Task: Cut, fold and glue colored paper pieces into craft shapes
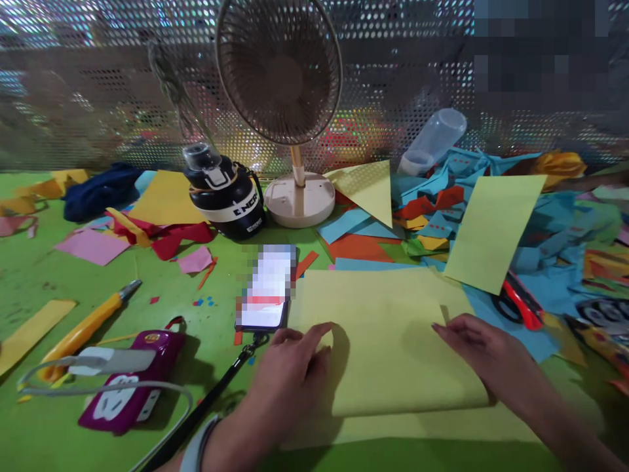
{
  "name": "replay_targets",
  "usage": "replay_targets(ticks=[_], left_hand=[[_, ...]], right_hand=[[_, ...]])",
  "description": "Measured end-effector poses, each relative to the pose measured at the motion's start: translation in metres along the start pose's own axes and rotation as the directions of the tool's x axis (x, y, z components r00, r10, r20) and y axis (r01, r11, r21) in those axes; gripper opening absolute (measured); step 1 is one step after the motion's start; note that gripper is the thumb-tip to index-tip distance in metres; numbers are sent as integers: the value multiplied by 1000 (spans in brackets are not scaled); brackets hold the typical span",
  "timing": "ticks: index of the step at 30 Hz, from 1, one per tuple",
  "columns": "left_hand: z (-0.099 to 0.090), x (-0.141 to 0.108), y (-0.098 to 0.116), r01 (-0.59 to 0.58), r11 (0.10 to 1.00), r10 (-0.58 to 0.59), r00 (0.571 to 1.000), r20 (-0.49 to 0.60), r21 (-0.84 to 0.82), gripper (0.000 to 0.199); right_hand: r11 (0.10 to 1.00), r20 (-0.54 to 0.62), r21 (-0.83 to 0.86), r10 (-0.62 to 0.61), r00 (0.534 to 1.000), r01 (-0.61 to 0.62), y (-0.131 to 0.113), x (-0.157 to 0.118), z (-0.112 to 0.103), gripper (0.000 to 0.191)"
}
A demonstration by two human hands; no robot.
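A pale yellow sheet of paper [383, 347], folded over along its near edge, lies before me. My left hand [295, 367] is over the sheet's left side, its fingers loosely bent and apart, with nothing between them. At the right side, my right hand [484, 351] has thumb and fingers pinched together at the paper's edge; the exact grip is partly hidden. Another yellow layer [413, 423] shows beneath the near fold. Just beyond my left hand lies a phone [265, 288] with a black strap [216, 396].
A fan [299, 200] and a dark round bottle [226, 196] stand at the back. Left are a yellow cutter [83, 331] and a purple power bank [142, 373] with cable. Right are red-handled scissors [523, 301], paper scraps [531, 229] and a clear plastic cup [435, 141].
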State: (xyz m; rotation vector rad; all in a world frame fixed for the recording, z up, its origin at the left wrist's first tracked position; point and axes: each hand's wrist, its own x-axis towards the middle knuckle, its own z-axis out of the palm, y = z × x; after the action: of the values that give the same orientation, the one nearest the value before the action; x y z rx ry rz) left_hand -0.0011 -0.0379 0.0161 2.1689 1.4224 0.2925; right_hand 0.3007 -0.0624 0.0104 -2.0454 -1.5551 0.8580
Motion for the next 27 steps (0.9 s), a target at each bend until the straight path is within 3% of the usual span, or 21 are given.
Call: replay_targets(ticks=[4,15,27], left_hand=[[-1,-1,0,-10,1000,10,1000,-8,2,40],[2,-1,-4,1,1000,-1,1000,-2,16,41],[1,-1,-4,-32,998,33,999,-23,47,38]], right_hand=[[999,-8,43,13,1000,-12,-1,3,0,35],[981,117,161,93,989,-111,-2,9,-5,43],[979,165,176,76,983,-105,-7,9,-7,44]])
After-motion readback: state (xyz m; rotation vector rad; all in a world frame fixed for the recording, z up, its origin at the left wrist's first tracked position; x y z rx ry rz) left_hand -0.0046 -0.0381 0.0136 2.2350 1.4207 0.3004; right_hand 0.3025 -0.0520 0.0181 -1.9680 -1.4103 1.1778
